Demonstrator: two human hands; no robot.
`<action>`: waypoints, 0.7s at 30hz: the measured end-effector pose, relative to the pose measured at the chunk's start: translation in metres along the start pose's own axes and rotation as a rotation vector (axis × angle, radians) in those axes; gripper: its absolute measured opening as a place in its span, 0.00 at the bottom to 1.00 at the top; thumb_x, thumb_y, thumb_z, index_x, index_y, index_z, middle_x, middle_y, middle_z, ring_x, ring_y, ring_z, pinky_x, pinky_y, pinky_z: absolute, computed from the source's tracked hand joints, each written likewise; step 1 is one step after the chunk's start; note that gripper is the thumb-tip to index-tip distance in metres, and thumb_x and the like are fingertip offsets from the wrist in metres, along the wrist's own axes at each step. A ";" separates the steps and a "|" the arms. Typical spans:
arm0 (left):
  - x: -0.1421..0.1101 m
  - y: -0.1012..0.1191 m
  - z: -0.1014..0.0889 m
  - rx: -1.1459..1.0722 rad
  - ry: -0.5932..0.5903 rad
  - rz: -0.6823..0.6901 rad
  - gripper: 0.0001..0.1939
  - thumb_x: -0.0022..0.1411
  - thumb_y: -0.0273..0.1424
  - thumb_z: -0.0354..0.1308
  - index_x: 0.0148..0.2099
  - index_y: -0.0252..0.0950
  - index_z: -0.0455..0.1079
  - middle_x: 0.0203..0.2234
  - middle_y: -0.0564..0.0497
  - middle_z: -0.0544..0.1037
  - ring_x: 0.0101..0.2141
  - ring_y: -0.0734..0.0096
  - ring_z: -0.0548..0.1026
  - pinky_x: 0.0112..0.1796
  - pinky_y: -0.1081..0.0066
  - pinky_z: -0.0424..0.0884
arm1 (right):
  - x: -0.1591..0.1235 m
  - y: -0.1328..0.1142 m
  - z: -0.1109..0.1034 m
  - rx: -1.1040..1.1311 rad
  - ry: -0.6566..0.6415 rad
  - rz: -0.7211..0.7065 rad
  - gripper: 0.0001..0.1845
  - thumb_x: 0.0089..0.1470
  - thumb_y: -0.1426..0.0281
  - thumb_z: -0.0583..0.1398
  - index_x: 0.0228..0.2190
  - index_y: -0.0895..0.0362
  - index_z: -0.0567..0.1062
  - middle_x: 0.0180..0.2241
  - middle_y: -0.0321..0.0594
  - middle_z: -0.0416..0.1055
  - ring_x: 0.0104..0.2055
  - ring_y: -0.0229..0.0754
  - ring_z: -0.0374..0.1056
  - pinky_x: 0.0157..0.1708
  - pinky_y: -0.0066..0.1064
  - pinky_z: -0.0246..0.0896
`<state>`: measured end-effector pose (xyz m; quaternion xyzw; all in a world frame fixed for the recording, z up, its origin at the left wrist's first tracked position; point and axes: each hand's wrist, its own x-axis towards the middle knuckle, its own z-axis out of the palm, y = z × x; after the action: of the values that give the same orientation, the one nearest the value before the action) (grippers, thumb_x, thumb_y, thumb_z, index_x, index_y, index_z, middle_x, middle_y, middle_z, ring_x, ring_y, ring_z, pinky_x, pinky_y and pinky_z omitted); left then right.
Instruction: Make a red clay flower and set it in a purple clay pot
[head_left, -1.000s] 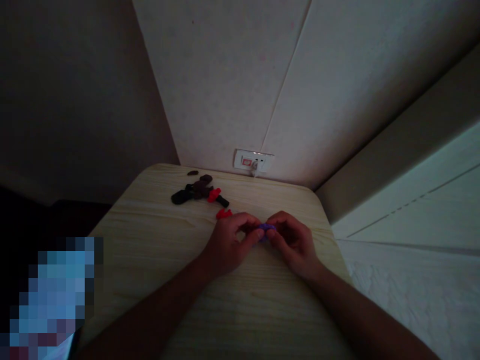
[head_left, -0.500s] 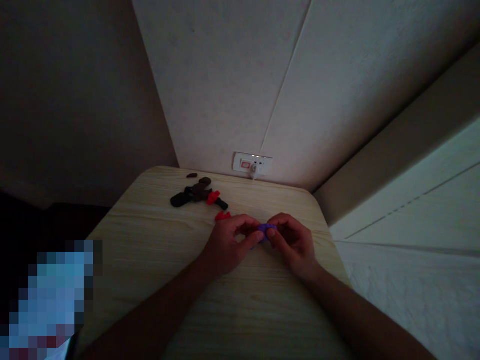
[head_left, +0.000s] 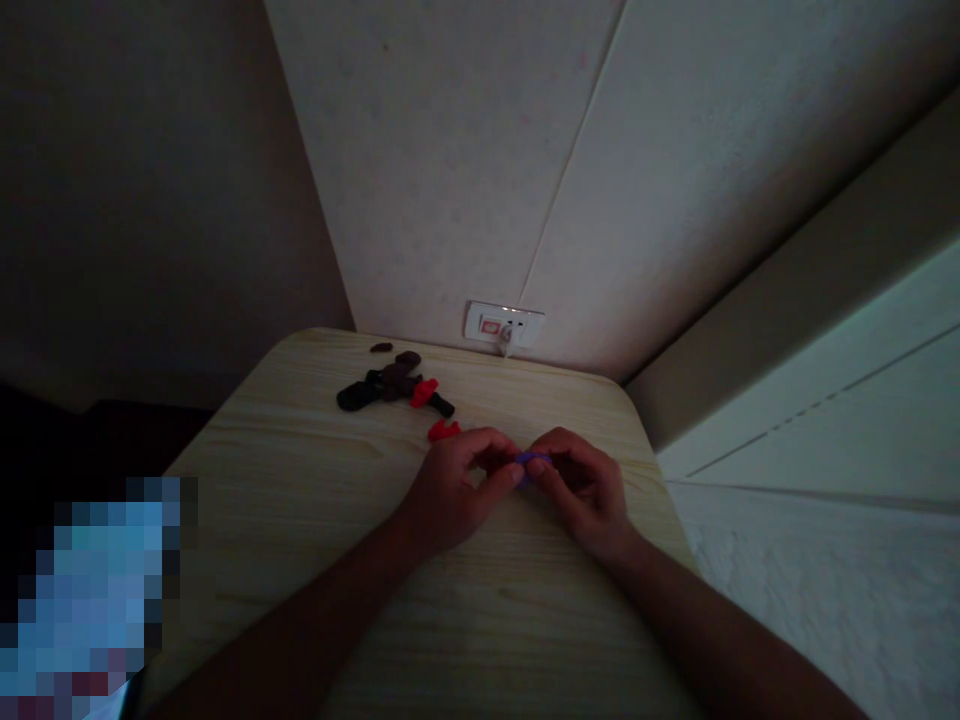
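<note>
A small purple piece of modelling clay (head_left: 534, 462) is pinched between both hands, above the right half of the wooden tabletop. My left hand (head_left: 465, 485) grips its left side with thumb and fingers. From the right, my right hand (head_left: 589, 490) presses it between thumb and curled fingers. Most of the piece is covered by my fingertips, so its full shape is hidden. Just beyond my left hand lies a red lump (head_left: 444, 430) of what looks like the same clay, partly hidden by the fingers.
Black (head_left: 358, 396), brown (head_left: 397, 380) and red clay pieces (head_left: 424, 392) lie clustered at the table's (head_left: 300, 480) back left. A small brown bit (head_left: 381, 347) is behind them. A wall socket (head_left: 504, 325) with a plug sits above the back edge. A blurred-out screen (head_left: 97, 590) is at lower left.
My fingers have shifted slightly on the purple clay, and less of it shows between them. The whole view has moved a little; the pieces on the table stay in place.
</note>
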<state>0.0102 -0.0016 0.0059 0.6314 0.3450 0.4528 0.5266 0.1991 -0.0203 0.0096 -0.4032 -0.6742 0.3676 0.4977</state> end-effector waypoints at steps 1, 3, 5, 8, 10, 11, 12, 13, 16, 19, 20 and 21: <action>0.000 0.000 0.001 -0.026 0.001 -0.003 0.05 0.62 0.32 0.64 0.40 0.35 0.77 0.31 0.49 0.82 0.34 0.67 0.80 0.36 0.69 0.75 | 0.000 0.000 0.000 0.013 0.008 0.008 0.05 0.63 0.66 0.65 0.35 0.54 0.79 0.31 0.39 0.75 0.31 0.39 0.69 0.31 0.30 0.66; 0.000 0.000 0.001 -0.043 0.018 -0.007 0.06 0.63 0.32 0.64 0.40 0.35 0.77 0.32 0.49 0.82 0.34 0.67 0.80 0.36 0.70 0.76 | 0.000 0.000 0.001 0.039 0.017 0.022 0.04 0.63 0.66 0.65 0.36 0.53 0.79 0.32 0.39 0.75 0.31 0.39 0.69 0.30 0.30 0.66; 0.000 0.001 0.001 -0.020 0.038 -0.010 0.06 0.63 0.32 0.64 0.37 0.35 0.77 0.30 0.49 0.82 0.32 0.68 0.80 0.34 0.71 0.75 | -0.001 0.001 0.001 0.054 0.012 0.023 0.04 0.62 0.66 0.66 0.38 0.53 0.79 0.33 0.39 0.76 0.31 0.39 0.70 0.31 0.30 0.68; 0.000 0.003 -0.001 0.044 0.060 0.002 0.05 0.62 0.31 0.64 0.34 0.34 0.78 0.28 0.49 0.81 0.30 0.69 0.78 0.32 0.72 0.74 | -0.002 0.004 0.001 0.044 -0.008 0.002 0.04 0.61 0.68 0.66 0.39 0.53 0.79 0.34 0.40 0.77 0.35 0.40 0.72 0.35 0.31 0.69; 0.000 0.003 -0.002 0.090 0.062 0.027 0.05 0.62 0.30 0.64 0.34 0.35 0.78 0.27 0.50 0.81 0.29 0.69 0.78 0.32 0.72 0.73 | -0.002 0.006 0.001 0.025 -0.014 -0.012 0.03 0.61 0.69 0.66 0.38 0.53 0.79 0.33 0.39 0.77 0.35 0.40 0.72 0.36 0.31 0.69; 0.000 0.003 -0.002 0.110 0.061 0.036 0.05 0.62 0.29 0.64 0.34 0.35 0.79 0.27 0.50 0.81 0.29 0.69 0.78 0.32 0.71 0.72 | -0.002 0.006 0.001 0.016 -0.013 -0.014 0.02 0.61 0.69 0.66 0.37 0.53 0.79 0.32 0.39 0.76 0.34 0.39 0.71 0.35 0.30 0.69; 0.000 0.003 -0.001 0.121 0.054 0.041 0.05 0.62 0.30 0.64 0.34 0.35 0.79 0.27 0.50 0.81 0.29 0.69 0.77 0.32 0.71 0.72 | -0.001 0.005 0.001 0.011 -0.010 -0.011 0.02 0.61 0.68 0.66 0.36 0.54 0.79 0.31 0.38 0.76 0.33 0.39 0.71 0.34 0.30 0.68; 0.000 0.002 -0.001 0.119 0.044 0.038 0.05 0.62 0.30 0.64 0.34 0.35 0.79 0.27 0.50 0.81 0.30 0.69 0.78 0.33 0.71 0.72 | -0.001 0.005 0.001 0.011 -0.006 -0.003 0.02 0.61 0.68 0.66 0.36 0.54 0.79 0.31 0.38 0.75 0.32 0.38 0.70 0.33 0.29 0.67; 0.000 0.001 0.001 0.032 0.006 -0.005 0.06 0.62 0.32 0.64 0.39 0.34 0.78 0.31 0.48 0.83 0.33 0.67 0.80 0.36 0.70 0.75 | -0.001 0.002 0.002 0.046 0.041 0.037 0.04 0.61 0.68 0.66 0.35 0.55 0.78 0.29 0.37 0.74 0.29 0.37 0.69 0.30 0.27 0.65; 0.000 0.001 0.002 -0.045 0.007 -0.041 0.08 0.61 0.33 0.65 0.41 0.34 0.78 0.34 0.47 0.84 0.35 0.66 0.81 0.37 0.69 0.76 | -0.001 0.001 0.003 0.100 0.094 0.082 0.05 0.62 0.67 0.66 0.35 0.55 0.77 0.28 0.35 0.73 0.26 0.35 0.67 0.27 0.26 0.63; 0.000 0.002 0.002 -0.041 0.017 -0.045 0.08 0.61 0.33 0.65 0.40 0.34 0.78 0.32 0.47 0.83 0.34 0.66 0.81 0.36 0.70 0.76 | -0.001 0.001 0.003 0.111 0.094 0.090 0.05 0.61 0.67 0.66 0.35 0.54 0.77 0.28 0.35 0.73 0.26 0.35 0.66 0.26 0.26 0.63; 0.000 0.002 0.002 -0.027 0.028 -0.046 0.07 0.61 0.32 0.65 0.38 0.33 0.78 0.31 0.48 0.83 0.33 0.67 0.80 0.35 0.70 0.76 | -0.001 0.002 0.003 0.116 0.082 0.092 0.05 0.61 0.67 0.66 0.36 0.54 0.76 0.28 0.35 0.73 0.26 0.35 0.66 0.26 0.26 0.63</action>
<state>0.0117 -0.0022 0.0083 0.6097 0.3607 0.4539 0.5405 0.1964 -0.0207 0.0072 -0.4192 -0.6115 0.4116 0.5301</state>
